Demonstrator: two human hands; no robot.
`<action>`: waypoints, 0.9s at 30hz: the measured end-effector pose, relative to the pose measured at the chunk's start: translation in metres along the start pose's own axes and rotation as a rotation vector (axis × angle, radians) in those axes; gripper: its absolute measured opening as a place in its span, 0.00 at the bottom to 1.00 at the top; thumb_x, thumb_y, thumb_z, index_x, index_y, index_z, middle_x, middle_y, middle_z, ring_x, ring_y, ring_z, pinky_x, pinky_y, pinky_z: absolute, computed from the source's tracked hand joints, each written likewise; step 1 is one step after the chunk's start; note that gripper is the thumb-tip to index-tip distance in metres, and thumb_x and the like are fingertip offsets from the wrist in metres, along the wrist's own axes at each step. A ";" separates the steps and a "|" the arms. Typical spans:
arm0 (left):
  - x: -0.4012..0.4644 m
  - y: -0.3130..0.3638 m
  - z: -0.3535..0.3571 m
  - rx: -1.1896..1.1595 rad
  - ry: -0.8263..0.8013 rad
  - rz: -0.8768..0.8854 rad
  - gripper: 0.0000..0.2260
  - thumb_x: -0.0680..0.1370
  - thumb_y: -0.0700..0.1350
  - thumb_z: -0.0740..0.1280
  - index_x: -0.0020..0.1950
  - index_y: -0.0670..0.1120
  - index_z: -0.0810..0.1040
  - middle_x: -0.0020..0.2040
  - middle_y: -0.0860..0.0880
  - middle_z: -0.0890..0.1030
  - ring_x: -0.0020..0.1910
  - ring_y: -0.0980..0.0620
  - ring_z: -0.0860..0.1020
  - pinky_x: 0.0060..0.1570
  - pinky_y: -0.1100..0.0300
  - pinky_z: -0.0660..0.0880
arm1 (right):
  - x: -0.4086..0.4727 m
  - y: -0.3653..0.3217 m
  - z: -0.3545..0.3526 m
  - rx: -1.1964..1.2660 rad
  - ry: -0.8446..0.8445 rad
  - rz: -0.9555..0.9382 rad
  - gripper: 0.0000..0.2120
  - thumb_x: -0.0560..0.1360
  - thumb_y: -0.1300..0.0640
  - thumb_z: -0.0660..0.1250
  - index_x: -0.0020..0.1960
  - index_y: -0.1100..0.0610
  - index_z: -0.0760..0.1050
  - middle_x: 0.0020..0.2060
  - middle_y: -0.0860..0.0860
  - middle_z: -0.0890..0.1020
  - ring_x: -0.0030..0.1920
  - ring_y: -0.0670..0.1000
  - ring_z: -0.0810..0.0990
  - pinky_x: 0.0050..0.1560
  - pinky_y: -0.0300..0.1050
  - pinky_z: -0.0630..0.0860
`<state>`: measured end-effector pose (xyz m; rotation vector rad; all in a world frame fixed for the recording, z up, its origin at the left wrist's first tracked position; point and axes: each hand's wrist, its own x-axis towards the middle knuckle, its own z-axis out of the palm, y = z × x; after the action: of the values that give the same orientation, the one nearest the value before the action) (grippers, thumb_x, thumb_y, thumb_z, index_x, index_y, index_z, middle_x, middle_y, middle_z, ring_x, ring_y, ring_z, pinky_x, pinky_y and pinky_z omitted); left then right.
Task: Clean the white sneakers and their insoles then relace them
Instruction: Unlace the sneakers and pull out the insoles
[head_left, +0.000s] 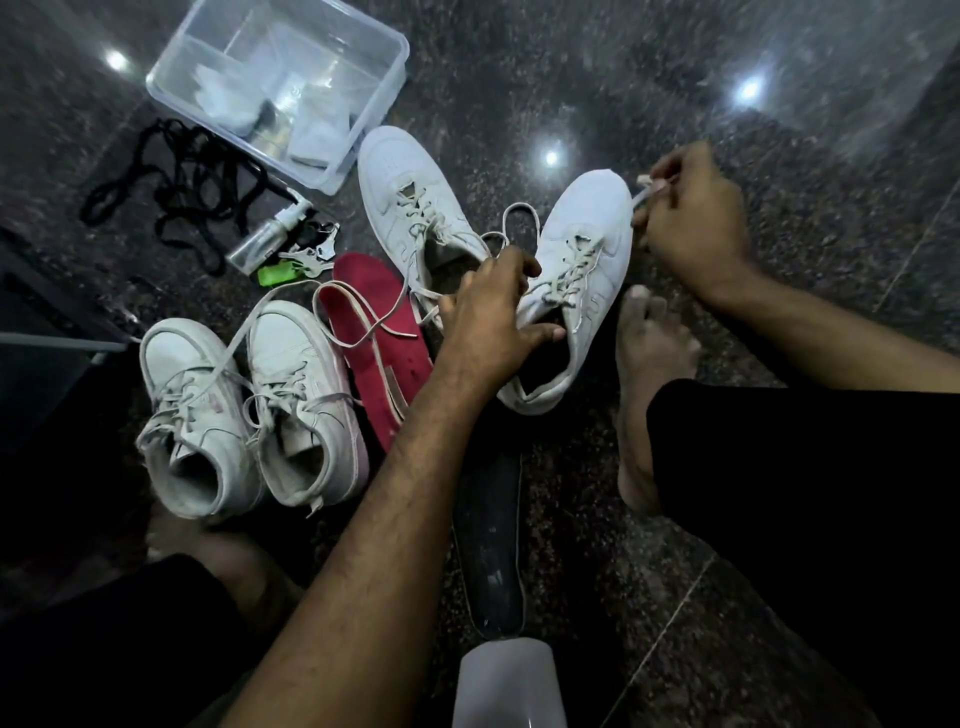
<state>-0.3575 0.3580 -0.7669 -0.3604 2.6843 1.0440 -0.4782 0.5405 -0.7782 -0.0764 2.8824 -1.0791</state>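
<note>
While the low-top sneaker (576, 280) is steadied on the granite floor (779, 156) between the bare foot (652, 364) and the red insole (379, 343), its collar is gripped by the left hand (488, 317). A white lace end (641, 195) is pinched by the right hand (685, 218) near the toe. Lace is judged limp and light; it is best held at the tip. Shoe upper looks soft; support at the collar is advised.

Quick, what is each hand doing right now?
Left hand: grips the white sneaker at its collar.
Right hand: pinches the lace end.
</note>
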 end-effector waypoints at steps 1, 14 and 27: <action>-0.001 0.000 0.001 0.004 0.001 0.003 0.29 0.67 0.54 0.79 0.64 0.55 0.72 0.59 0.54 0.77 0.61 0.50 0.72 0.57 0.51 0.63 | -0.003 0.001 -0.003 0.002 -0.009 -0.022 0.12 0.78 0.62 0.58 0.60 0.60 0.71 0.47 0.54 0.83 0.44 0.53 0.81 0.49 0.48 0.79; 0.005 -0.007 0.011 -0.023 0.097 -0.012 0.08 0.73 0.49 0.75 0.49 0.52 0.79 0.51 0.53 0.71 0.58 0.46 0.73 0.59 0.43 0.70 | -0.036 -0.007 0.009 -0.119 -0.622 -0.607 0.14 0.75 0.48 0.71 0.56 0.54 0.79 0.50 0.51 0.74 0.46 0.49 0.76 0.45 0.54 0.78; -0.001 -0.005 0.019 0.035 0.153 0.012 0.20 0.74 0.51 0.72 0.64 0.51 0.72 0.58 0.49 0.74 0.60 0.46 0.71 0.59 0.44 0.67 | -0.053 -0.016 0.010 0.274 -0.734 -0.123 0.23 0.82 0.50 0.62 0.38 0.68 0.72 0.37 0.57 0.71 0.37 0.50 0.69 0.40 0.39 0.66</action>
<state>-0.3530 0.3680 -0.7834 -0.4341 2.8390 1.0100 -0.4237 0.5255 -0.7732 -0.5193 2.0857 -1.1447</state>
